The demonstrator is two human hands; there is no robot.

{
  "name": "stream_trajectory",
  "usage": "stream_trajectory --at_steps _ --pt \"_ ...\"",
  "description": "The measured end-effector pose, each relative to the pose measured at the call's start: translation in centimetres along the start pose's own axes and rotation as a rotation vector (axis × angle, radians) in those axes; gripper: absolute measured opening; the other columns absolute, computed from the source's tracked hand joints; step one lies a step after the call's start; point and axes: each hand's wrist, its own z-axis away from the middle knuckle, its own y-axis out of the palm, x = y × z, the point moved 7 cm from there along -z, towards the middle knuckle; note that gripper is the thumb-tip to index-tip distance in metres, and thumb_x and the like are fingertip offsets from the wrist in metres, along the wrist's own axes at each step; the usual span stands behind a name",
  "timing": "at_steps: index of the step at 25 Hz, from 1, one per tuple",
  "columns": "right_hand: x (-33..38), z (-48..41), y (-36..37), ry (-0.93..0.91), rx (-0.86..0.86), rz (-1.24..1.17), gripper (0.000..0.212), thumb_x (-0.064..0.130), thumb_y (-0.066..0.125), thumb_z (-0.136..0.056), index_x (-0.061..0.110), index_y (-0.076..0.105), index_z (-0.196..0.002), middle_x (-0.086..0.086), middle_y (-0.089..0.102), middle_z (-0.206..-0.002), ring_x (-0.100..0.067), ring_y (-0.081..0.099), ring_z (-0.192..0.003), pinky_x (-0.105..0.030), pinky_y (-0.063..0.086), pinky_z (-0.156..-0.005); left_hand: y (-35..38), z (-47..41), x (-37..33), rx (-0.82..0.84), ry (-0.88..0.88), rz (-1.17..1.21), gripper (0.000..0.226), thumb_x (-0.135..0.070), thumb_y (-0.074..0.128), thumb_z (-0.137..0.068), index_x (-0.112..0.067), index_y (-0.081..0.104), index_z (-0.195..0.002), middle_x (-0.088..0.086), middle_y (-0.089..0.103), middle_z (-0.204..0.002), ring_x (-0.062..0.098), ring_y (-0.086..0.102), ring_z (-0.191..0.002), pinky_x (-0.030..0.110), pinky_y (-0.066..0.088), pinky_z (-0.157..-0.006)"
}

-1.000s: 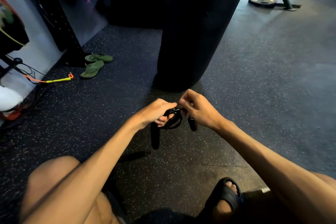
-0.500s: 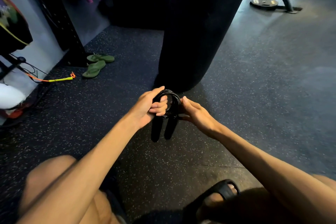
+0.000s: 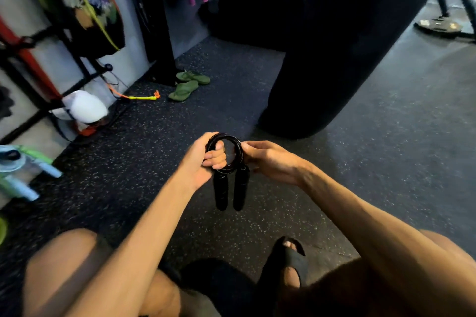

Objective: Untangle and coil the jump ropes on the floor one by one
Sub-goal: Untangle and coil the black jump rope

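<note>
A black jump rope point(image 3: 238, 148) is wound into a small tight coil, held up above the speckled floor. Its two black handles point(image 3: 231, 189) hang straight down side by side below the coil. My left hand point(image 3: 206, 162) grips the coil's left side, fingers curled through the loop. My right hand point(image 3: 270, 159) pinches the coil's right side at the top of the handles. A yellow and orange jump rope point(image 3: 143, 97) lies on the floor at the far left, near the wall.
A big black punching bag point(image 3: 342, 59) hangs just behind my hands. Green flip-flops point(image 3: 188, 85) lie by the wall. A rack with gear and a white ball point(image 3: 85, 108) lines the left side. My sandalled foot point(image 3: 291, 260) is below.
The coil was turned upright and tightened, and both handles now hang together below it. The camera swung to the left, showing more of the wall rack.
</note>
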Motion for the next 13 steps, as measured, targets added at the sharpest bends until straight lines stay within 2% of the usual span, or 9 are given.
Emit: stream_trajectory --at_steps 2,5,8,10,13 --pt "-0.4 -3.7 3.5 0.033 0.057 -0.017 0.041 0.026 0.048 -0.102 -0.004 0.053 -0.130 -0.014 0.060 -0.116 -0.026 0.053 -0.106 -0.036 0.041 -0.088 -4.4 1.3 -1.9 -0.131 0.038 0.021 0.044 -0.026 0.036 -0.101 -0.010 0.044 -0.061 -0.009 0.020 -0.037 0.005 0.018 -0.030 0.022 0.020 -0.037" --pt "-1.5 -9.2 8.9 0.045 0.057 -0.027 0.031 0.024 0.044 -0.104 0.004 0.060 -0.122 -0.011 0.065 -0.108 -0.022 0.058 -0.100 -0.041 0.043 -0.089 -11.3 3.4 -3.9 -0.319 0.087 0.091 0.046 -0.033 0.037 -0.104 -0.006 0.050 -0.069 -0.009 0.023 -0.036 0.005 0.021 -0.030 0.021 0.023 -0.038" --pt "-2.3 -14.3 14.0 0.032 0.028 -0.027 0.024 0.022 0.043 -0.104 0.009 0.063 -0.108 -0.005 0.068 -0.092 -0.015 0.062 -0.084 -0.034 0.046 -0.080 -17.3 5.4 -5.7 -0.431 0.165 0.221 0.047 -0.039 0.038 -0.104 -0.003 0.055 -0.079 -0.007 0.029 -0.041 0.006 0.027 -0.034 0.021 0.032 -0.040" --pt "-3.0 -17.7 17.5 0.035 0.036 -0.023 0.023 0.023 0.044 -0.104 0.011 0.063 -0.102 -0.004 0.068 -0.089 -0.015 0.063 -0.082 -0.031 0.048 -0.077 -21.4 6.9 -6.8 -0.500 0.239 0.294 0.042 -0.036 0.040 -0.104 -0.002 0.055 -0.085 -0.006 0.033 -0.046 0.006 0.032 -0.038 0.021 0.040 -0.043" --pt "-4.2 -22.4 22.5 0.041 0.124 -0.005 0.025 0.025 0.046 -0.103 0.012 0.066 -0.097 -0.004 0.070 -0.089 -0.017 0.064 -0.087 -0.032 0.049 -0.079 -27.3 8.8 -8.0 -0.616 0.331 0.333 0.034 -0.031 0.040 -0.104 -0.004 0.054 -0.089 -0.007 0.037 -0.049 0.005 0.034 -0.043 0.019 0.032 -0.054"
